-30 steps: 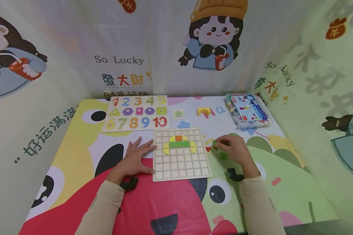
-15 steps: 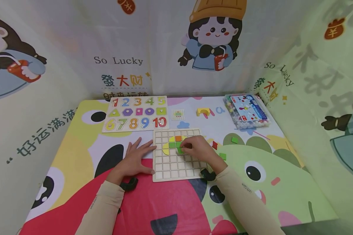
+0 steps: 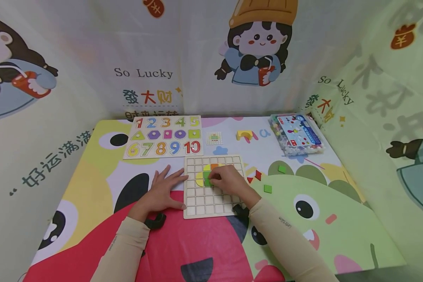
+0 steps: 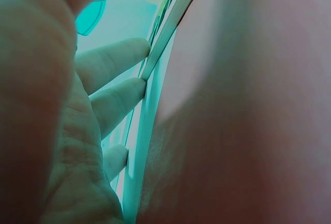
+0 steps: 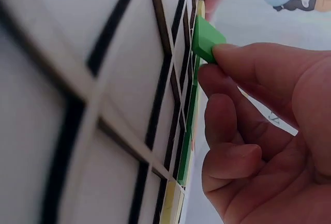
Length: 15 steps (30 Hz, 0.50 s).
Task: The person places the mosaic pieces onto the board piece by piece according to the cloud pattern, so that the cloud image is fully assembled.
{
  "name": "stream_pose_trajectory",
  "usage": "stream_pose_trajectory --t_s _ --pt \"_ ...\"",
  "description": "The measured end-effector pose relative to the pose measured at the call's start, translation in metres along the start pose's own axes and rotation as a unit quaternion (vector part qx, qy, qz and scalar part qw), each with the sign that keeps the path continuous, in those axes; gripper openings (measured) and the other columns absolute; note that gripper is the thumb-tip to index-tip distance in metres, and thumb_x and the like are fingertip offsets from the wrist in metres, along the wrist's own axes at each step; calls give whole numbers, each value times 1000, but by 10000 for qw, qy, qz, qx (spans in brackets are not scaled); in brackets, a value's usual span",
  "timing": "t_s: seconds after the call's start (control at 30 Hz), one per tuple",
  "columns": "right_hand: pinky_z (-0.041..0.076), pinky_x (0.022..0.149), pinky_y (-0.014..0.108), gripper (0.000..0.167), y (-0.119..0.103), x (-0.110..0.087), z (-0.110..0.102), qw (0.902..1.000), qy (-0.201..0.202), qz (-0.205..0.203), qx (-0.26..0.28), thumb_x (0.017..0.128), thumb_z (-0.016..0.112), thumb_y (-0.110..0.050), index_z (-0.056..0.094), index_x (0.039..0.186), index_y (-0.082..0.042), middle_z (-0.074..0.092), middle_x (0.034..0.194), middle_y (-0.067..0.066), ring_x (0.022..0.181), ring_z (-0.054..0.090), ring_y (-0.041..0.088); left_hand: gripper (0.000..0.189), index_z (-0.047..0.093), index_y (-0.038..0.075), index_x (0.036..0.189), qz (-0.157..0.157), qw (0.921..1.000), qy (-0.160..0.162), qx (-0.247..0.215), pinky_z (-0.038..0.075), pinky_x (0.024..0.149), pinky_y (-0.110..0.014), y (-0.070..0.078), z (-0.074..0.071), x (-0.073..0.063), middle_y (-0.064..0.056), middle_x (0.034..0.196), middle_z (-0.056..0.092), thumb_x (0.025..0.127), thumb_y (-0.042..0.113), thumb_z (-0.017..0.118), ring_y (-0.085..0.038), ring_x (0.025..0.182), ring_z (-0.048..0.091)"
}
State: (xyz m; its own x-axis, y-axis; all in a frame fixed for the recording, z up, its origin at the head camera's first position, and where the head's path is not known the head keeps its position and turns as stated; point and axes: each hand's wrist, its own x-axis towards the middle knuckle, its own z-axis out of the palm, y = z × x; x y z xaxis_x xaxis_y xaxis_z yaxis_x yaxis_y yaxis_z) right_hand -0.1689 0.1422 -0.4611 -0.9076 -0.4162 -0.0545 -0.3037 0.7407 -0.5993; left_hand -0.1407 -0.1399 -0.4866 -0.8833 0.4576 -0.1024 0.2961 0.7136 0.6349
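Note:
My right hand (image 3: pixel 230 181) is over the middle of the wooden grid board (image 3: pixel 201 210). Thumb and forefinger pinch a green square tile (image 5: pixel 208 39), tilted against the grid just under the row of green tiles (image 5: pixel 187 151). Yellow rounded tiles (image 3: pixel 199 179) and an orange tile (image 3: pixel 214 166) also sit in the grid, partly covered by this hand. Along the board's left side lies my left hand (image 3: pixel 160 192), fingers spread; in the left wrist view its fingertips (image 4: pixel 135 50) touch the board's edge.
Right of the board lie loose green tiles (image 3: pixel 268 188) and red tiles (image 3: pixel 258 175). Behind it are a number puzzle (image 3: pixel 162 141), a small pattern card (image 3: pixel 214 138), a yellow arch block (image 3: pixel 244 135) and a clear box (image 3: pixel 297 133) of small colourful pieces.
My right hand has gone left from the loose tiles to the board with a green tile, then shifted slightly farther left over the grid. My left hand stays at the board's edge.

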Motion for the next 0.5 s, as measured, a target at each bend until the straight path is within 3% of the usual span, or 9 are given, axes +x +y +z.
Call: stream_pose_trajectory --t_s 0.5 --pt "57 86 33 12 -4 0 2 9990 -248 58 -378 97 79 -18 81 107 -12 78 99 0 89 63 13 104 52 21 158 17 10000 50 -38 -7 127 -73 2 2 -2 -7 175 31 66 42 95 -45 163 5"
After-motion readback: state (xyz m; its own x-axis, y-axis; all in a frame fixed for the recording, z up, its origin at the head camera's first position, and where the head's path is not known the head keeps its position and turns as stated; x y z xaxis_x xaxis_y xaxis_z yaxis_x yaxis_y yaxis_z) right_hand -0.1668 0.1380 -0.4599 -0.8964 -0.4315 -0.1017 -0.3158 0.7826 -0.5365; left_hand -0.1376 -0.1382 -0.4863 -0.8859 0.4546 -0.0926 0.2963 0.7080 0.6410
